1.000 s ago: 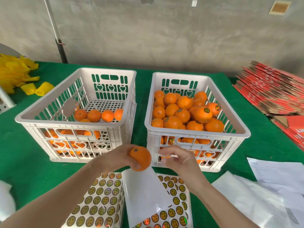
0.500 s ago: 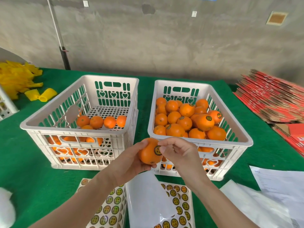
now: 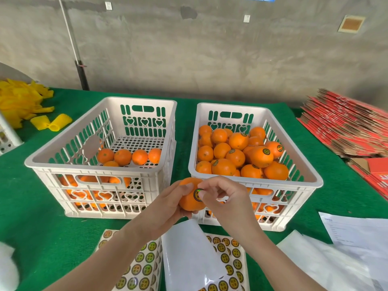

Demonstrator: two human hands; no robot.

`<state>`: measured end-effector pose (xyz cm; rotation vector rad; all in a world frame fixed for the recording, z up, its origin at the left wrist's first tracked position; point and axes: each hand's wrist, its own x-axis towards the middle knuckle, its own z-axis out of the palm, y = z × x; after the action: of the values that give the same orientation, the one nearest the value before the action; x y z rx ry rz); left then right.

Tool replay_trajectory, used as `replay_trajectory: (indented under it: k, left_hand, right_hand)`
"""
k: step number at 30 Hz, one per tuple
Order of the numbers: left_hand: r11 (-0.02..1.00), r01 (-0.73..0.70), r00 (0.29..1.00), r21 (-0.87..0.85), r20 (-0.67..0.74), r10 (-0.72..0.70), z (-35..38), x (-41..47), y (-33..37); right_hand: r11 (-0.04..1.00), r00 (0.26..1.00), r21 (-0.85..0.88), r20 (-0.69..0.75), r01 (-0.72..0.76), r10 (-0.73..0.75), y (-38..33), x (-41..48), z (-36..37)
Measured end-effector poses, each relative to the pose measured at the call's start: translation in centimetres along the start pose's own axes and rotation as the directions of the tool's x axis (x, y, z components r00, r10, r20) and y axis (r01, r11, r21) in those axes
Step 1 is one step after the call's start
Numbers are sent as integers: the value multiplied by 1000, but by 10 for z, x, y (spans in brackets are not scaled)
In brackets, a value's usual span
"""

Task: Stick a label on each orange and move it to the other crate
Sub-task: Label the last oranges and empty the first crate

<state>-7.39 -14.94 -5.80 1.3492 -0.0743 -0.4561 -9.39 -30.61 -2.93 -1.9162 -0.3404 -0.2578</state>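
1. Head view: your left hand [image 3: 168, 208] grips the orange [image 3: 189, 203], with the fingers wrapped around its left side.
2. One second ago this orange was lower and showed no sticker. Now the label [image 3: 197, 195] sits on its face, so I judge the sticking is almost finished.
3. Your right hand [image 3: 226, 198] has curled fingers and pinches at the label with the thumb tip.
4. The right crate [image 3: 283, 182], just beyond this hand, probably receives the orange next.

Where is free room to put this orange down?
The far floor of the left crate, behind its oranges, is bare; so is the green cloth left of it. The right crate is heaped, and sticker sheets cover the near edge.
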Motion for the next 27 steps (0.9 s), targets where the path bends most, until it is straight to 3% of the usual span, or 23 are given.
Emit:
replay_trajectory:
  k: [10, 13, 16, 20, 22, 24, 27]
  left_hand:
    - [998, -64, 997, 16, -32, 65, 3, 1, -5]
    - [991, -125, 991, 35, -32, 127, 3, 1, -1]
    - [975, -186, 979, 125, -64, 195, 8, 4, 10]
    - [895, -285, 956, 343, 40, 289, 18, 16, 42]
    - [846, -299, 947, 442, 27, 320, 19, 32, 55]
    - [849, -242, 954, 470, -46, 297, 16, 48, 61]
    - [877, -152, 972, 457, -91, 215, 4, 64, 57]
  right_hand:
    - [976, 991, -196, -73, 96, -112, 16, -3, 2]
    - [984, 992, -127, 29, 124, -121, 21, -6, 6]
    - [966, 974, -132, 74, 222, -213, 20, -1, 9]
    - [957, 970, -173, -32, 232, -241, 15, 31, -6]
    - [973, 986, -187, -71, 137, -153, 16, 58, -26]
    - [950, 995, -308, -93, -47, 19, 25, 90, -55]
    - [735, 918, -600, 2, -316, 397, 47, 127, -95]
